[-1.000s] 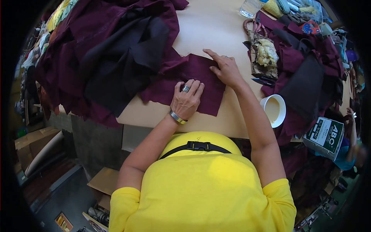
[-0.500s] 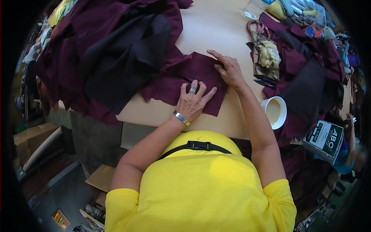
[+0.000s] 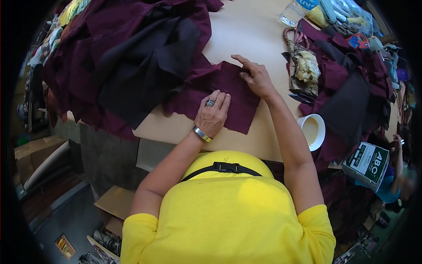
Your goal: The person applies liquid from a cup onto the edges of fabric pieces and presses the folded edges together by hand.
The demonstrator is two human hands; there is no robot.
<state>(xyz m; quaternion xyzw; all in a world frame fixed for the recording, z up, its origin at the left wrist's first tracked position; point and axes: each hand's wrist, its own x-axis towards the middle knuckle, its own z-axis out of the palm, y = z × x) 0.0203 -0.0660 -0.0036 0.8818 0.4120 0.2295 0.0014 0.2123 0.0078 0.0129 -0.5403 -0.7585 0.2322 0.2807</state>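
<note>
A maroon cloth piece (image 3: 239,103) lies flat near the table's front edge, joined or overlapping with a large maroon heap (image 3: 74,61) on the left. My left hand (image 3: 213,113), with a ring and a metal bracelet, rests flat on the piece, its fingers stretched out and close together. At the piece's upper right edge is my right hand (image 3: 258,79), index finger extended and thumb apart, with nothing held. Black cloth (image 3: 140,66) lies on top of the left heap.
A white cup (image 3: 313,131) of pale liquid stands right of my right forearm. Behind it are a pouch (image 3: 303,66), more maroon and black cloth (image 3: 347,105) and a bottle (image 3: 292,13). A labelled box (image 3: 367,165) and another person's arm (image 3: 398,160) are at the right.
My left hand has shifted slightly left across the cloth, and its spread fingers have come together. My right hand has moved slightly left.
</note>
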